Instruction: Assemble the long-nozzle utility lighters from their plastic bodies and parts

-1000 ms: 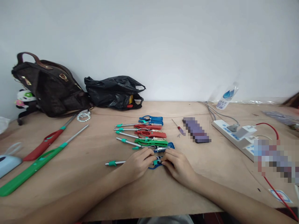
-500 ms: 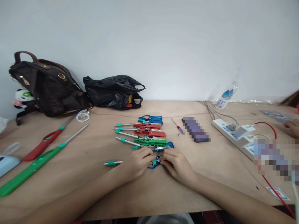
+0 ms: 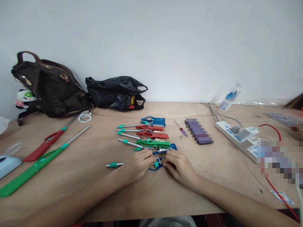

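Observation:
Both my hands work at an opened blue stick lighter (image 3: 155,168) lying nearest me on the table. My left hand (image 3: 139,164) has its fingers closed on it by the teal trigger and white wire; its metal tube with a teal collar (image 3: 113,165) sticks out to the left. At the lighter's other side, my right hand (image 3: 180,165) pinches the blue casing; the exact grip is hidden by the fingers. Just beyond lies a column of opened lighters: a blue one, a green one (image 3: 155,144), red ones (image 3: 153,135) and a blue casing (image 3: 153,120) at the back.
A screwdriver (image 3: 181,130) and tiny screws (image 3: 181,136) lie right of the column, near a blurred phone-like object (image 3: 199,131). Further right are a power strip (image 3: 233,138) and a bottle (image 3: 230,97). Closed lighters (image 3: 40,164), a backpack (image 3: 52,88) and black bag (image 3: 113,93) are left.
The view has shifted very slightly. My left fingers have moved a little at the teal trigger; the right hand stays almost in place, and the lighter still lies between them.

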`<state>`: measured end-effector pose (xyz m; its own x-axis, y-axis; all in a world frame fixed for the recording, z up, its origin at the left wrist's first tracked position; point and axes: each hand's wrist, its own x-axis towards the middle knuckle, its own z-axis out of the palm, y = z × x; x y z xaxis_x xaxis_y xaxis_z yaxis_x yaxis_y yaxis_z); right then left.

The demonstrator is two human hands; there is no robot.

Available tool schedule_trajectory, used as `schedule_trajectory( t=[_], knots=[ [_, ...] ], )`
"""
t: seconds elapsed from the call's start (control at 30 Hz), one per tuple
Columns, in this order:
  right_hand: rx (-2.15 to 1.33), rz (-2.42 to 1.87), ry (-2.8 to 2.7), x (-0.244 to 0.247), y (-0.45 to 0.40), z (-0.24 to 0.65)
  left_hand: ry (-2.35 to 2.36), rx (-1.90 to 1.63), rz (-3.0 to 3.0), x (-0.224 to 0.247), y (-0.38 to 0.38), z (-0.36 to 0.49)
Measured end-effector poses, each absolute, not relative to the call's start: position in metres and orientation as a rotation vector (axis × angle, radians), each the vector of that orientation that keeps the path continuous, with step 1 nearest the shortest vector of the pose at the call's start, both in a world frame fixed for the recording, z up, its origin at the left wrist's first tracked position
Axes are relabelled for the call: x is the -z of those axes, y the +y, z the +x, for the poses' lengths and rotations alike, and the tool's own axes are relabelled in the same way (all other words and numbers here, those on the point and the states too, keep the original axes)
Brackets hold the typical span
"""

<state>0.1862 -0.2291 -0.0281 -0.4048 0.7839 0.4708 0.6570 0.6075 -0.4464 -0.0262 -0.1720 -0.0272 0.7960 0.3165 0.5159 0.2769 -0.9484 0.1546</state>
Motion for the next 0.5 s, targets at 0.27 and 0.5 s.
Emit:
schedule_trajectory(
  t=[0.27,0.5],
  knots=[
    [-0.321,-1.133,-2.145,0.027,-0.229,0.186,0.5,-0.75,2.638,0.009,-0.171,-0.031],
    [-0.381,-1.144,-2.12,0.027,-0.229,0.186,0.604,-0.821,2.484,0.012,-0.172,-0.029]
  ],
)
